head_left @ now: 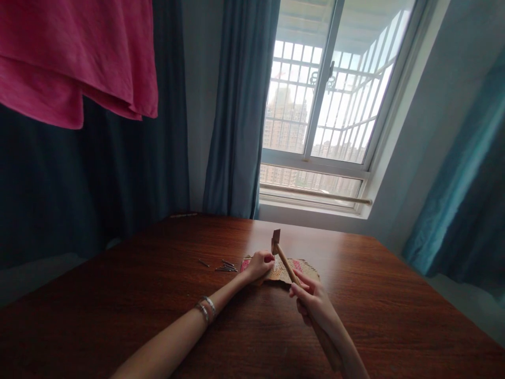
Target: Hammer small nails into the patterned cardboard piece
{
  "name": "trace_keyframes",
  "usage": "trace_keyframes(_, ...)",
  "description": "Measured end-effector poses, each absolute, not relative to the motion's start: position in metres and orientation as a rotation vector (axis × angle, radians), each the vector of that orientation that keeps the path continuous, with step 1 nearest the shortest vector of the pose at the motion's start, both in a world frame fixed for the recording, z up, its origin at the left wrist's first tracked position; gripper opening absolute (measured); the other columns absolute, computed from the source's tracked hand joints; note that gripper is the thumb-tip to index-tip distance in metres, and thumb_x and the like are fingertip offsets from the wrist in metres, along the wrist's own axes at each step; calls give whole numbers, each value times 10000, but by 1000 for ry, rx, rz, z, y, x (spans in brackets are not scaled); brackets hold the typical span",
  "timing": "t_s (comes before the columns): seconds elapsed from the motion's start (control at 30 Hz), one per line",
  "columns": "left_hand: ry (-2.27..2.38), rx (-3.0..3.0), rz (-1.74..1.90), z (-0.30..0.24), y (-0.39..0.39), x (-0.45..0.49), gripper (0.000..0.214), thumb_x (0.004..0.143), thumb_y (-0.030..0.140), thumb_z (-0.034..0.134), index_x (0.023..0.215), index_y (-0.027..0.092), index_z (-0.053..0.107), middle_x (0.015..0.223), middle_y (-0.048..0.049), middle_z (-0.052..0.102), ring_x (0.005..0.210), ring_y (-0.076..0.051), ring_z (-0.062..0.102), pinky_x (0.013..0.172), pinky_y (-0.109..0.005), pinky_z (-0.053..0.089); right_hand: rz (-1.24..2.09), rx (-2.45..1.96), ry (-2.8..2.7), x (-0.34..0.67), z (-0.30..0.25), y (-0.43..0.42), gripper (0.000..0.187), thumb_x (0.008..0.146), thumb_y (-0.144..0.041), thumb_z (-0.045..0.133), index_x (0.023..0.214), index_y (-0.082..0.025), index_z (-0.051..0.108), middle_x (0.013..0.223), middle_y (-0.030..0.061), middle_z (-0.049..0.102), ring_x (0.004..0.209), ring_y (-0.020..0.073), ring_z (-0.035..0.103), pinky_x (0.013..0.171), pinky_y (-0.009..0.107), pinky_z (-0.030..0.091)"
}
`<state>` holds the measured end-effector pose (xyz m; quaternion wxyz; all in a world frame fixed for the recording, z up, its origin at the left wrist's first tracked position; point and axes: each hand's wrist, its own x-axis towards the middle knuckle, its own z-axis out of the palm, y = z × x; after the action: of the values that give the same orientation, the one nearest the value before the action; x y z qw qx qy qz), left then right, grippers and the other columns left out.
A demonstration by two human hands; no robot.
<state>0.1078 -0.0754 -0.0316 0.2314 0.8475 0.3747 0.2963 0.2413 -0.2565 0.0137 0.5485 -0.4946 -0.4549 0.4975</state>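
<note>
Daylight is entering the window [320, 105]; curtains [239, 116] are hanging either side of it, a worktop [252, 331] is standing below.

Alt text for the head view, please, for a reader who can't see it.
A person's right hand grips a wooden-handled hammer, its head close to the left hand over a piece of cardboard. Loose nails lie to the left on a brown wood-grain table, with a barred window and blue curtains beyond.

Probably a home — blue curtains [240, 105], barred window [290, 123], wood-grain table [394, 305].
</note>
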Motion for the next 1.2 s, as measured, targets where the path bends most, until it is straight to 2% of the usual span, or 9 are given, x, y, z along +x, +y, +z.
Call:
trace_keyframes(0.27, 976, 2365, 849, -36, -71, 106, 159, 740, 235, 535, 775, 180, 680, 810, -15, 649, 775, -139, 570, 725, -221, 409, 1130, -1216, -1010, 246, 14, -253, 706, 689, -371, 624, 1320, -165, 385, 681, -12, 558, 329, 43, 378, 234, 157, 290)
trace_keyframes(0.43, 1012, 2381, 779, -34, -71, 106, 178, 703, 266, 578, 818, 168, 674, 770, -10, 629, 717, -130, 555, 655, -211, 397, 852, -1416, -1020, 263, 7, -246, 653, 685, -295, 550, 1302, -125, 420, 602, -17, 563, 331, 64, 370, 259, 173, 286)
trace_keyframes(0.57, 984, 2358, 712, -30, -69, 103, 253, 650, 295, 634, 857, 153, 666, 781, -9, 616, 704, -125, 547, 625, -198, 388, 525, -1702, -1061, 285, 1, -244, 621, 665, -282, 546, 1250, -79, 499, 550, 7, 596, 391, 118, 476, 366, 216, 362)
trace_keyframes(0.7, 920, 2356, 650, -27, -64, 101, 275, 597, 298, 666, 818, 133, 664, 752, -5, 609, 697, -131, 533, 612, -204, 378, 309, -1937, -1108, 308, -2, -246, 546, 662, -258, 524, 1185, -110, 573, 604, 47, 659, 530, 184, 602, 491, 243, 428)
trace_keyframes(0.77, 877, 2330, 656, -27, -59, 101, 334, 582, 285, 671, 875, 123, 664, 759, -10, 615, 705, -139, 539, 620, -212, 388, 245, -2008, -1112, 319, -5, -246, 519, 665, -253, 511, 1159, -117, 593, 611, 52, 669, 582, 204, 627, 536, 250, 444)
trace_keyframes(0.93, 837, 2181, 557, -26, -47, 99, 695, 549, 274, 697, 1201, 109, 523, 929, -61, 635, 824, -183, 583, 711, -243, 436, 134, -2102, -1178, 337, -14, -243, 495, 656, -247, 511, 1116, -96, 614, 773, 100, 701, 754, 228, 646, 690, 255, 457)
trace_keyframes(1.07, 874, 2270, 423, -14, -47, 89, 818, 479, 340, 762, 1234, 168, 500, 1150, -98, 558, 1051, -248, 511, 866, -283, 401, 138, -2106, -1233, 342, -18, -242, 478, 660, -247, 508, 1094, -84, 624, 907, 134, 696, 834, 238, 637, 744, 260, 448)
trace_keyframes(1.2, 930, 2430, 282, -5, -52, 83, 925, 402, 448, 793, 1244, 215, 488, 1246, -100, 480, 1184, -305, 381, 973, -333, 313, 180, -2116, -1220, 344, -22, -241, 472, 656, -245, 504, 1086, -97, 631, 904, 125, 700, 823, 237, 640, 722, 257, 451)
